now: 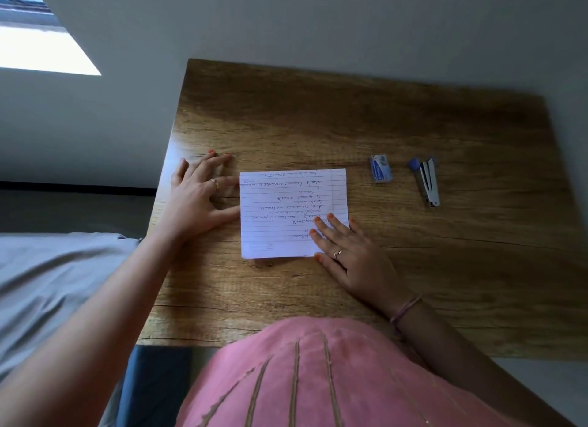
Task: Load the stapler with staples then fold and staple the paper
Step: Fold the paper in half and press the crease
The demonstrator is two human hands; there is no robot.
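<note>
Paper flat mid-bench, long side left-right. Stapler far right, tip pointing near. Left hand flat, touching paper's edge. Right hand flat, pressing paper's corner.

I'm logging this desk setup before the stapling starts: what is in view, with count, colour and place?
paper: one, white lined sheet with handwriting, flat at the table's middle.
staple box: one, small, blue, right of the paper.
stapler: one, blue and silver, right of the staple box.
table: one, brown wood grain, under everything.
left hand: one, flat on the table, fingertips at the paper's left edge.
right hand: one, fingers spread flat on the paper's near right corner.
</note>
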